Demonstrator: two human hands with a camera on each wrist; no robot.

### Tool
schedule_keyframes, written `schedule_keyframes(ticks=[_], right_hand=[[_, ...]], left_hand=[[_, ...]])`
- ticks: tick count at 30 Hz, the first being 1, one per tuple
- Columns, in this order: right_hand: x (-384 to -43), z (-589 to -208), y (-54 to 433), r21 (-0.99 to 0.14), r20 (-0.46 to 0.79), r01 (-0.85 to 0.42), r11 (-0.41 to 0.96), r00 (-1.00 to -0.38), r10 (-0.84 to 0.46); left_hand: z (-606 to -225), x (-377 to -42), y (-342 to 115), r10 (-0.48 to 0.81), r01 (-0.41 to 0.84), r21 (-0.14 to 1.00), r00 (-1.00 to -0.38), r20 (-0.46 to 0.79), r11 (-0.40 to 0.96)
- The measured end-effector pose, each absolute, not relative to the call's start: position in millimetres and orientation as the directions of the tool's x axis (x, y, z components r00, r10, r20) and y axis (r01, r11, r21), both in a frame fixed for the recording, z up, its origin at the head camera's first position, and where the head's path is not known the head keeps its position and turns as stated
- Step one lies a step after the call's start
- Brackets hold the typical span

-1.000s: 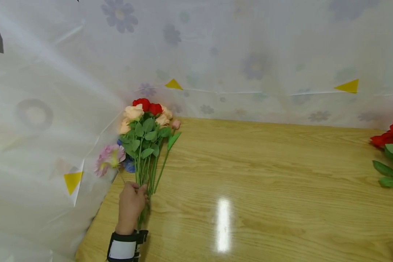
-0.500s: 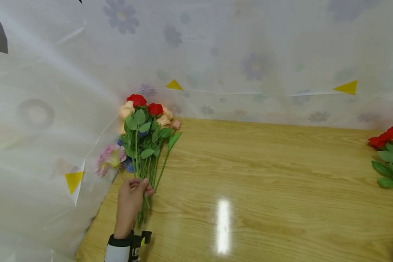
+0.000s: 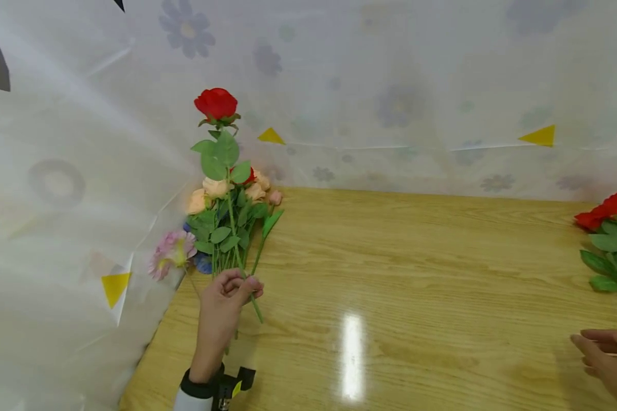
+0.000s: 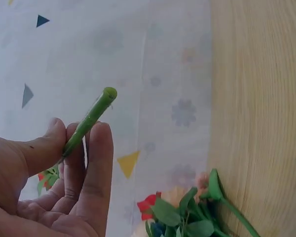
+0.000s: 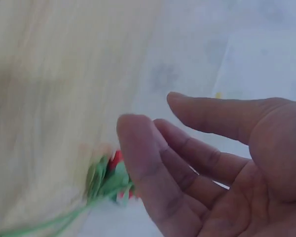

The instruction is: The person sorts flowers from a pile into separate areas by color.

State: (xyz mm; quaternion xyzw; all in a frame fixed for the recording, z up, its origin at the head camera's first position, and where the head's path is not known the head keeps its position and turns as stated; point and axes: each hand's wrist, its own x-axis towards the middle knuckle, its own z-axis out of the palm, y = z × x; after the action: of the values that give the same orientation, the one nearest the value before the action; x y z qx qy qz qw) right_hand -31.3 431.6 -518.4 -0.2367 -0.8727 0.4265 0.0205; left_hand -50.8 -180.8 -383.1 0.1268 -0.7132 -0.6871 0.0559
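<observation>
From afar I see the left hand pinching a leafy, green-stemmed red rose over peach-and-red flowers, and the right hand, loosely spread, near leafy red blooms.

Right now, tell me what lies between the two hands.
Bare wooden tabletop, marked only by a bright reflection, lies between the left hand and the right hand in the head view.

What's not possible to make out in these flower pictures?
Head view: red rose at far right, cut off by the right edge.
Head view: blue flower, partly covered by leaves.
Left wrist view: held stem, far part hidden behind the left hand.
Right wrist view: flowers, too blurred to tell apart.
</observation>
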Motion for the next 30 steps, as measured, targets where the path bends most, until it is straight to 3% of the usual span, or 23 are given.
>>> schedule_keyframes(ticks=[6, 11, 18, 22, 25, 30], right_hand=[[-30, -443, 354, -0.711, -0.264, 0.346, 0.612, -0.938, 0.224], [-23, -413, 309, -0.749, -0.361, 0.306, 0.588, -0.932, 0.025], [-22, -406, 239, -0.923, -0.242, 0.164, 0.347, -0.951, -0.194], [-23, -406, 203, -0.969, -0.167, 0.091, 0.228, -0.926, -0.340], [-24, -405, 183, -0.980, -0.137, 0.062, 0.192, -0.901, -0.412], [-24, -402, 162, -0.978, -0.098, 0.013, 0.208, -0.908, -0.407]], left_hand=[[-387, -56, -151, -0.143, -0.148, 0.987, -0.980, -0.138, 0.064], [-389, -59, -126, -0.022, -0.133, 0.990, -0.991, -0.132, 0.050], [-389, -60, -88, 0.199, -0.148, 0.986, -0.971, -0.131, -0.074], [-391, -61, -68, 0.311, -0.191, 0.972, -0.940, -0.140, -0.139], [-391, -61, -55, 0.356, -0.174, 0.979, -0.926, -0.125, -0.110], [-391, -61, -42, 0.341, -0.079, 0.996, -0.936, -0.086, 0.033]])
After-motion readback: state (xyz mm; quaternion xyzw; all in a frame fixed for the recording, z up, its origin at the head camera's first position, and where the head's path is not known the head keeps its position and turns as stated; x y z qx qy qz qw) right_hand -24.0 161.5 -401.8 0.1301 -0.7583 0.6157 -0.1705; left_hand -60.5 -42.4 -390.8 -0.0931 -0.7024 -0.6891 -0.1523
